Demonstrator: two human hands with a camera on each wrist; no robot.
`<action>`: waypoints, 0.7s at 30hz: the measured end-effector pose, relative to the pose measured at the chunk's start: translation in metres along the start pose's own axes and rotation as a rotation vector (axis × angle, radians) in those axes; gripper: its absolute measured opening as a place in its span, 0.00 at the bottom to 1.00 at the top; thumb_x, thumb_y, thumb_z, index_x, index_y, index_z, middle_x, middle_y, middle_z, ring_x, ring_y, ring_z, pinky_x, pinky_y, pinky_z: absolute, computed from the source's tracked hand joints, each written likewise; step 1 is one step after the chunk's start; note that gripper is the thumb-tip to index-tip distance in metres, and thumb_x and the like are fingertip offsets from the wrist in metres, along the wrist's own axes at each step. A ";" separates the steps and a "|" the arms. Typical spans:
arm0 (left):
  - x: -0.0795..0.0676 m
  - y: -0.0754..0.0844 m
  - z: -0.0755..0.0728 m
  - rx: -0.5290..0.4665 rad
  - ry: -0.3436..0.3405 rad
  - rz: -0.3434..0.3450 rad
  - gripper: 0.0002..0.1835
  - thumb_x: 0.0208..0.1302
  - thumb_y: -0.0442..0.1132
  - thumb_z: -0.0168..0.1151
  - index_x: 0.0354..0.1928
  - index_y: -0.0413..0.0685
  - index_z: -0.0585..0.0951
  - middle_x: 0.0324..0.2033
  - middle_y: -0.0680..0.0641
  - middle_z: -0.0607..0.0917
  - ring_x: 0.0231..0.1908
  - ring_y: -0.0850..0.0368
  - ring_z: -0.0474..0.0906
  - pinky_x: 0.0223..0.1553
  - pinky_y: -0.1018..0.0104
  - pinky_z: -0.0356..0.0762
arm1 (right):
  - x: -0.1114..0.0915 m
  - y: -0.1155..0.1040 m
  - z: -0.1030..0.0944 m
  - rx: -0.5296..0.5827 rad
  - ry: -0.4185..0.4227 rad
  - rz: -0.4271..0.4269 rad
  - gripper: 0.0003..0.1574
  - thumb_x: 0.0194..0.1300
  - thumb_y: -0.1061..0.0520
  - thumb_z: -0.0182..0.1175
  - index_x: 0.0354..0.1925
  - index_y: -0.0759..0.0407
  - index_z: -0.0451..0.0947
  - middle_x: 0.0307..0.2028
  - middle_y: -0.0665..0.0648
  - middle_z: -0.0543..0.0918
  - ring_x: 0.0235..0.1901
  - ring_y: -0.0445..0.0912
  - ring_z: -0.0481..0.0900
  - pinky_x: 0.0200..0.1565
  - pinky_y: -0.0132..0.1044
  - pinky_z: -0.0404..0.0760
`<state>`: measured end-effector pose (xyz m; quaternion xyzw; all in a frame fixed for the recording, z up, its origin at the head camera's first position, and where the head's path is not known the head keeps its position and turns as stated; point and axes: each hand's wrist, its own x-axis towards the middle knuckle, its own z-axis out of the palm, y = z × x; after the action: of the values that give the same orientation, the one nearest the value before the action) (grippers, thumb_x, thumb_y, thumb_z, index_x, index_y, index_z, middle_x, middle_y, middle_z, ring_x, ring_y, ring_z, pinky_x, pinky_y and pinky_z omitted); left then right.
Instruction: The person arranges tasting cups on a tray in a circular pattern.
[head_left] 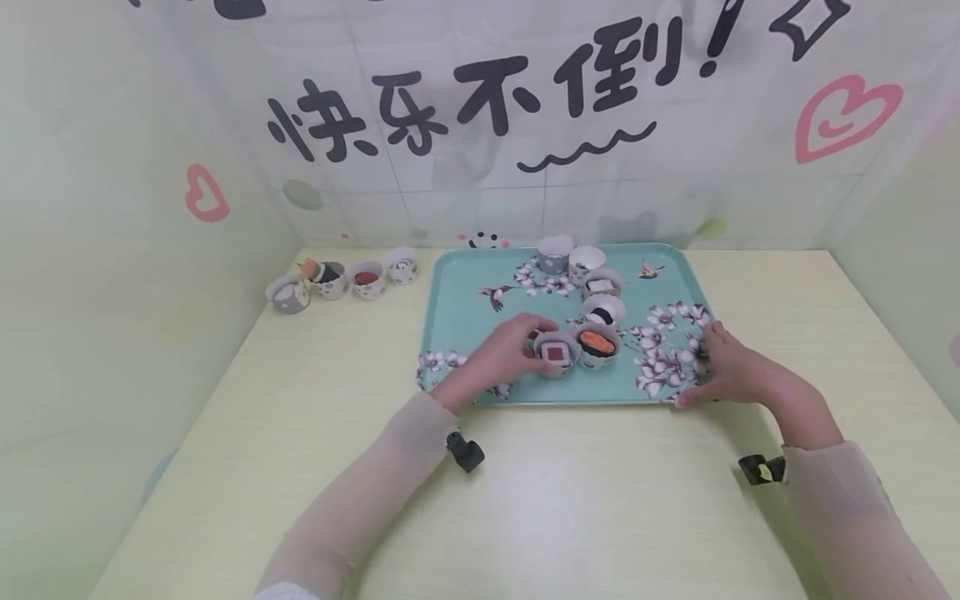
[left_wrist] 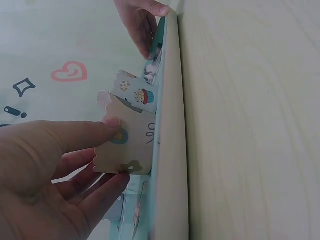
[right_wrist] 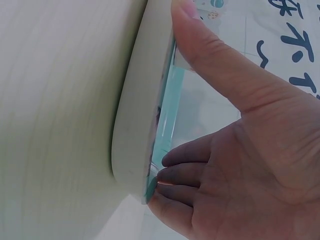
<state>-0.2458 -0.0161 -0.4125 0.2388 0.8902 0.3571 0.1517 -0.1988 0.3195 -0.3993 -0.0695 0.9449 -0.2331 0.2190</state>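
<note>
Paper cup (head_left: 556, 372) on near part of teal tray (head_left: 461, 292), just left of orange-filled cup (head_left: 597, 345), pinched in left hand (head_left: 513, 346); at tray's near right corner, right hand (head_left: 738, 368), thumb spread from fingers.

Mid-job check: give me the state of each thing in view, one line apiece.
Left hand: pinching the red-centred cup
Right hand: touching the tray near its corner
Red-centred cup: upright, filled
Orange-topped cup: upright, filled, not held
Four cups behind it: standing on the tray
Tray: lying on the table
Four left cups: standing off the tray
</note>
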 end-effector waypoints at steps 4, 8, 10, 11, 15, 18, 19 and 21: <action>0.000 0.001 0.000 0.017 -0.015 0.018 0.35 0.60 0.41 0.73 0.68 0.48 0.71 0.64 0.45 0.74 0.55 0.52 0.78 0.57 0.63 0.80 | 0.000 -0.001 0.000 -0.014 0.002 -0.008 0.89 0.46 0.37 0.77 0.71 0.86 0.28 0.70 0.87 0.29 0.71 0.79 0.32 0.70 0.72 0.45; -0.001 -0.001 -0.002 0.040 -0.024 0.033 0.36 0.60 0.42 0.73 0.70 0.48 0.70 0.66 0.45 0.74 0.62 0.51 0.75 0.64 0.59 0.75 | -0.001 -0.001 0.001 -0.026 0.001 -0.016 0.88 0.47 0.37 0.77 0.70 0.86 0.28 0.70 0.88 0.29 0.71 0.79 0.32 0.70 0.72 0.45; -0.003 -0.003 -0.003 0.039 -0.025 0.037 0.37 0.59 0.43 0.73 0.70 0.49 0.70 0.67 0.46 0.73 0.65 0.50 0.73 0.66 0.58 0.73 | -0.001 -0.002 0.002 -0.025 0.001 -0.015 0.88 0.47 0.37 0.77 0.70 0.86 0.28 0.70 0.88 0.28 0.71 0.79 0.32 0.69 0.72 0.45; -0.004 -0.004 -0.004 0.037 -0.024 0.036 0.38 0.59 0.43 0.73 0.70 0.49 0.70 0.67 0.46 0.73 0.65 0.51 0.72 0.67 0.58 0.73 | -0.001 -0.002 0.002 -0.025 0.003 -0.015 0.88 0.47 0.37 0.77 0.70 0.86 0.28 0.70 0.88 0.29 0.71 0.79 0.32 0.69 0.73 0.45; -0.008 -0.009 -0.010 -0.004 -0.010 0.024 0.39 0.58 0.44 0.74 0.71 0.50 0.69 0.68 0.47 0.74 0.65 0.50 0.73 0.66 0.59 0.74 | -0.002 -0.002 0.004 -0.013 0.002 -0.008 0.89 0.46 0.36 0.77 0.70 0.86 0.27 0.70 0.88 0.28 0.71 0.79 0.32 0.69 0.73 0.45; -0.012 -0.014 -0.016 -0.016 0.010 0.013 0.38 0.58 0.42 0.73 0.70 0.51 0.69 0.68 0.48 0.74 0.65 0.51 0.74 0.66 0.59 0.74 | -0.002 -0.003 0.005 -0.007 0.004 -0.004 0.90 0.46 0.35 0.77 0.71 0.85 0.27 0.70 0.87 0.28 0.71 0.79 0.32 0.69 0.73 0.45; -0.013 -0.015 -0.018 -0.013 0.016 0.011 0.37 0.59 0.41 0.73 0.70 0.51 0.69 0.68 0.49 0.74 0.65 0.51 0.74 0.66 0.59 0.74 | -0.002 -0.002 0.006 -0.007 0.005 -0.002 0.90 0.45 0.35 0.77 0.71 0.85 0.27 0.70 0.87 0.28 0.71 0.79 0.32 0.69 0.73 0.45; -0.015 -0.017 -0.023 -0.019 0.026 0.009 0.36 0.61 0.40 0.71 0.70 0.50 0.69 0.68 0.49 0.74 0.66 0.51 0.73 0.67 0.59 0.73 | -0.001 -0.002 0.007 -0.006 0.007 0.002 0.91 0.45 0.34 0.77 0.71 0.85 0.27 0.71 0.87 0.28 0.72 0.78 0.32 0.69 0.73 0.45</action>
<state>-0.2483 -0.0481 -0.4077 0.2368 0.8876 0.3690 0.1410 -0.1943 0.3154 -0.4035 -0.0684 0.9465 -0.2301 0.2159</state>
